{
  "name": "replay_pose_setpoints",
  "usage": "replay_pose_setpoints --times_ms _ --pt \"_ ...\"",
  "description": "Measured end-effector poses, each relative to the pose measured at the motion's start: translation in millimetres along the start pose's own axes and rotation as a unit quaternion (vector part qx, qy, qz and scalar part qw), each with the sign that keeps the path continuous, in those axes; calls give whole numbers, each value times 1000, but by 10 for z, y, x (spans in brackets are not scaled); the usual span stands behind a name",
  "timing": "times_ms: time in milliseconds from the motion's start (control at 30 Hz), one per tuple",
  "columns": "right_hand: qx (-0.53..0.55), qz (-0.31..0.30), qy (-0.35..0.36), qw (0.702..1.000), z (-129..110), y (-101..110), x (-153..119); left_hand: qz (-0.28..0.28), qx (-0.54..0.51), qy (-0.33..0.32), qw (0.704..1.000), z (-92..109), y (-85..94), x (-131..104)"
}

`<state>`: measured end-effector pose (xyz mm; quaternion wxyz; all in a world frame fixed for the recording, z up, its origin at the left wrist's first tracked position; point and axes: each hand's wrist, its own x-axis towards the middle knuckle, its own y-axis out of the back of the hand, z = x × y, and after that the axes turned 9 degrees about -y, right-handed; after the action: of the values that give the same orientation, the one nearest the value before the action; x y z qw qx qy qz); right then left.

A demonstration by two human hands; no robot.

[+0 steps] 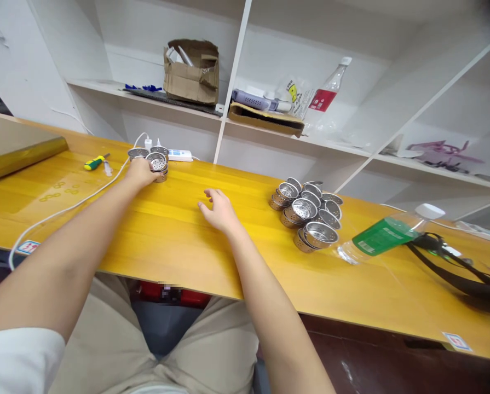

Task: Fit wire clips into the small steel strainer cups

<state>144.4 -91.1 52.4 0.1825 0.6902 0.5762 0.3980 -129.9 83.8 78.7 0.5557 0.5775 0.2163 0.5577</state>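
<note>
At the back left of the yellow desk [179,230], my left hand [141,172] is closed around the near stack of metal strainer cups [157,162]. Their walls and bottoms are perforated. More strainer cups stand just behind that hand and are partly hidden by it. My right hand [219,209] hovers over the middle of the desk, fingers apart and holding nothing. To its right is a larger group of stacked metal strainer cups [304,209], some upright and some tilted.
A green-handled screwdriver [93,163] and a white cable [70,207] lie at the left, near a power strip [179,155]. On the right are a green-labelled bottle [386,236] and a black strap [454,273]. White shelves hold a torn cardboard box [191,79] and a red-labelled bottle [323,98].
</note>
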Motion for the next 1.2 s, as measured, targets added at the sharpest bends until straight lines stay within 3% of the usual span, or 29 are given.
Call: replay_pose_setpoints --times_ms 133,433,867,1100,1200 --pt "-3 -8 -11 1000 0 5 -2 36 18 60 997 53 -70 15" --pt "4 -9 -10 1000 0 2 -5 40 45 -7 998 158 75 -32" --pt "2 -27 -22 999 -22 9 -1 39 51 9 998 156 195 -53" --pt "1 -31 -22 999 -6 -4 4 100 48 -19 994 166 287 -16" --pt "3 -32 -19 999 2 -5 6 101 45 -29 993 190 344 -20"
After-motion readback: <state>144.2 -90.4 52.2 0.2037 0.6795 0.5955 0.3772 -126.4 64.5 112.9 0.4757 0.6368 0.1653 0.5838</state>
